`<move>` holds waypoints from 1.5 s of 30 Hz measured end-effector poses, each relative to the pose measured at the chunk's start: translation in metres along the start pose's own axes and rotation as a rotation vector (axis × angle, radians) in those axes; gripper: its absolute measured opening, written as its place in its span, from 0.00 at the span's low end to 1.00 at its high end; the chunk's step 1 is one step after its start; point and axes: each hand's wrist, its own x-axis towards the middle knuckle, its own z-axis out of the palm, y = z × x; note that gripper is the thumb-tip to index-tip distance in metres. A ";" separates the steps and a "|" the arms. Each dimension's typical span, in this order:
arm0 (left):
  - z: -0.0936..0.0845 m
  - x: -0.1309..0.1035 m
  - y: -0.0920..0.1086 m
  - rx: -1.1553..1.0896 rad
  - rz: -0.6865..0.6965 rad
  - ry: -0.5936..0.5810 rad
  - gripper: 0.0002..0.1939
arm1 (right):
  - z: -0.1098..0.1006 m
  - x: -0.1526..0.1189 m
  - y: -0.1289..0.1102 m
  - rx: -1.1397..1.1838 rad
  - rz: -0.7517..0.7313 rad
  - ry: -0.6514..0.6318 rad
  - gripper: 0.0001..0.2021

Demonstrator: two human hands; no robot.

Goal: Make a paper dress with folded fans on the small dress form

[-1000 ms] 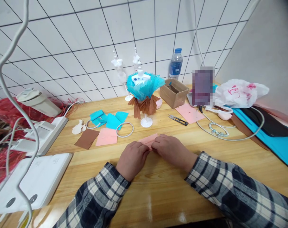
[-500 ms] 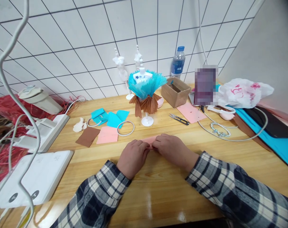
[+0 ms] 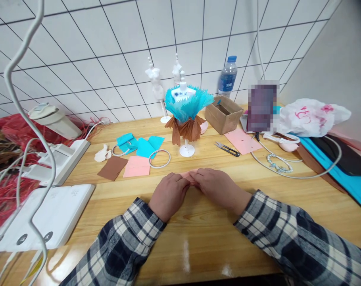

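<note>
A piece of pink paper (image 3: 190, 176) lies low over the wooden table, mostly covered by my fingers. My left hand (image 3: 170, 195) grips its left part, fingers closed. My right hand (image 3: 218, 188) has its fingers pressed together on the right part, close against the left. Beyond them stands a small white dress form (image 3: 183, 93) wearing turquoise ruffled paper (image 3: 188, 107) above brown pleated paper (image 3: 186, 129). Left of it lie turquoise pieces (image 3: 143, 147), a pink square (image 3: 137, 166), a brown square (image 3: 112, 168) and a white ring (image 3: 159, 159).
Thread snips (image 3: 227, 149), a cardboard box (image 3: 223, 114) and a water bottle (image 3: 228, 77) stand or lie behind right. A beaded bracelet (image 3: 279, 163) and cable are at right. A power strip (image 3: 69, 161) and white box (image 3: 46, 216) sit left, beneath a hanging cable (image 3: 22, 99).
The whole view has shifted slightly, so the table items appear a little further right. My right fingers have moved slightly left over the pink paper, covering more of it.
</note>
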 end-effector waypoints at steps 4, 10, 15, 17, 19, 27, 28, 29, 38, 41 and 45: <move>0.000 0.000 0.000 0.023 0.003 -0.008 0.14 | 0.001 -0.001 -0.003 -0.037 0.051 -0.001 0.21; 0.000 0.000 0.000 0.001 -0.014 -0.006 0.15 | -0.008 0.000 -0.005 -0.005 0.114 -0.078 0.10; 0.000 0.000 0.000 -0.020 0.007 0.001 0.14 | -0.004 0.000 -0.004 0.008 0.115 -0.068 0.14; 0.000 0.000 0.000 -0.013 0.009 0.012 0.14 | 0.000 0.000 -0.003 -0.003 0.122 -0.047 0.20; 0.001 0.000 -0.001 0.000 0.010 0.038 0.14 | 0.002 0.000 -0.003 -0.013 0.122 -0.030 0.23; -0.003 0.000 0.001 0.063 -0.019 0.007 0.14 | -0.007 0.001 -0.001 0.027 0.123 -0.014 0.11; -0.003 0.000 0.001 0.063 -0.025 0.004 0.14 | -0.008 0.001 0.000 0.029 0.119 -0.015 0.11; -0.004 0.000 0.001 0.060 -0.027 0.005 0.14 | -0.008 0.001 0.000 0.032 0.113 -0.017 0.10; -0.001 0.002 -0.005 0.050 0.000 0.022 0.14 | -0.006 0.001 0.003 -0.009 0.045 0.023 0.06; 0.000 0.002 -0.005 0.031 -0.008 0.022 0.14 | -0.005 0.001 0.004 -0.010 0.045 0.020 0.07; 0.001 0.001 -0.005 0.013 0.011 0.052 0.13 | -0.004 0.001 0.004 -0.022 0.045 0.009 0.06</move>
